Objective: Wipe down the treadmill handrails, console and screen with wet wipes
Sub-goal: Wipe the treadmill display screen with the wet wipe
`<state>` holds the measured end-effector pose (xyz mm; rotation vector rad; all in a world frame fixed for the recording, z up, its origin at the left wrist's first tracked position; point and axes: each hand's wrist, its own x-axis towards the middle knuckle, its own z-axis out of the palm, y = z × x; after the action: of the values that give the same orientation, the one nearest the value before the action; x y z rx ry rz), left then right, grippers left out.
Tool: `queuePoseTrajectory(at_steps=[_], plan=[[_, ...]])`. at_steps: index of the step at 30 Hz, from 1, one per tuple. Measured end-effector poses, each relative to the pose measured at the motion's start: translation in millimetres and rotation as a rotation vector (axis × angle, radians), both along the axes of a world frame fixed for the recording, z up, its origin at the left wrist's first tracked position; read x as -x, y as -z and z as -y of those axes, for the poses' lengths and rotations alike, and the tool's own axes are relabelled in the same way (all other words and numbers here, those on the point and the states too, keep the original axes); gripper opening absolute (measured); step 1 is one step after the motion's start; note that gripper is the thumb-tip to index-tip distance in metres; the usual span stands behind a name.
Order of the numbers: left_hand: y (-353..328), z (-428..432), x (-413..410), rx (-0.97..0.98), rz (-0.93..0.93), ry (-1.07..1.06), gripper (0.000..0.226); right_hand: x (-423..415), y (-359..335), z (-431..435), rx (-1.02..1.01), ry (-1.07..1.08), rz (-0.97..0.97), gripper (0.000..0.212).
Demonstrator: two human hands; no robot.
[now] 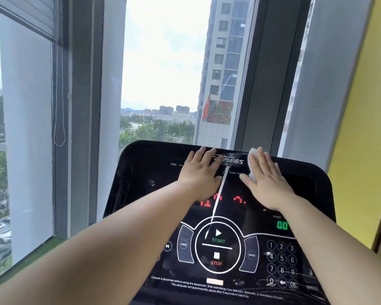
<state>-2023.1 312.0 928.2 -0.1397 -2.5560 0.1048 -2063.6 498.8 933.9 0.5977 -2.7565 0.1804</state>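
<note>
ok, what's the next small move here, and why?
Probably drag the right hand, pressing the white wet wipe flat, down the glossy black treadmill console: the wipe sits at the top edge, the lit readouts lie below it, and the left hand rests flat, no wipe showing.

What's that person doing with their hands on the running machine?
A person is cleaning the treadmill console. The right hand lies flat on a white wet wipe and presses it against the top of the dark screen. The left hand rests flat on the panel beside it, holding nothing. The green speed display reads 0.0, and nobody is touching the number keys.
</note>
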Motion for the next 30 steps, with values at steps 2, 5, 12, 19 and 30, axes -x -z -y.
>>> queuePoseTrajectory(at_steps=[2, 5, 12, 19, 30], plan=[[1, -3, 1, 0.002, 0.003, -0.016, 0.061, 0, 3, 6, 0.041, 0.055, -0.022, 0.073], [4, -9, 2, 0.013, -0.010, -0.057, 0.064, -3, 14, 15, 0.010, 0.038, -0.051, 0.075], [11, -16, 5, 0.055, -0.039, -0.105, 0.066, 2, 10, -5, 0.032, 0.001, -0.046, 0.068], [13, -17, 7, 0.074, -0.058, -0.117, 0.069, 3, 15, 3, 0.038, 0.007, -0.080, 0.070], [14, -18, 8, 0.067, -0.068, -0.125, 0.069, 3, 8, -6, -0.003, -0.009, -0.052, 0.071]])
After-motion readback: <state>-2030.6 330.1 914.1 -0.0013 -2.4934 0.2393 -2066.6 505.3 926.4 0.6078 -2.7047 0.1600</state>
